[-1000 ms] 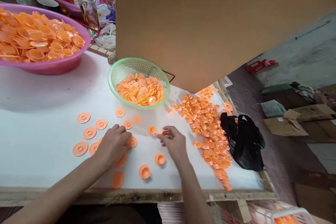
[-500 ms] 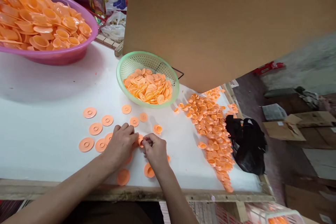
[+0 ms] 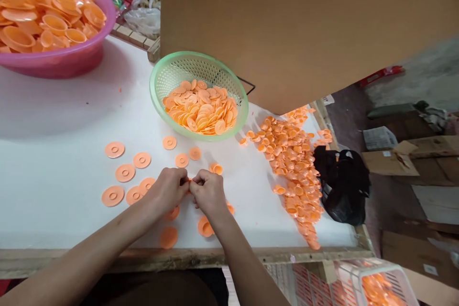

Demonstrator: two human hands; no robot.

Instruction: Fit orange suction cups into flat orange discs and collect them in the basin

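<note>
My left hand (image 3: 169,186) and my right hand (image 3: 208,193) meet over the white tabletop, both closed in a pinch. Between their fingertips is a small orange plastic piece (image 3: 190,180), mostly covered by the fingers, so its shape is hard to make out. Left of my left hand lie several flat orange discs (image 3: 113,196), each with a raised ring in the middle. Just beyond my right hand stands a small orange cup (image 3: 215,168). Nearer me are an orange disc with a cup-like hollow (image 3: 205,226) and a plain-looking orange disc (image 3: 169,237).
A green colander (image 3: 158,100) of small orange discs stands ahead, by a large cardboard sheet (image 3: 287,28). The pink basin (image 3: 77,60) at far left is heaped with orange cups. A pile of tiny orange cups (image 3: 294,167) spreads at right, beside a black bag (image 3: 344,186).
My hands have drawn together, and the orange piece between them is now more hidden. The camera view has shifted slightly; the other pieces appear to lie where they were.
</note>
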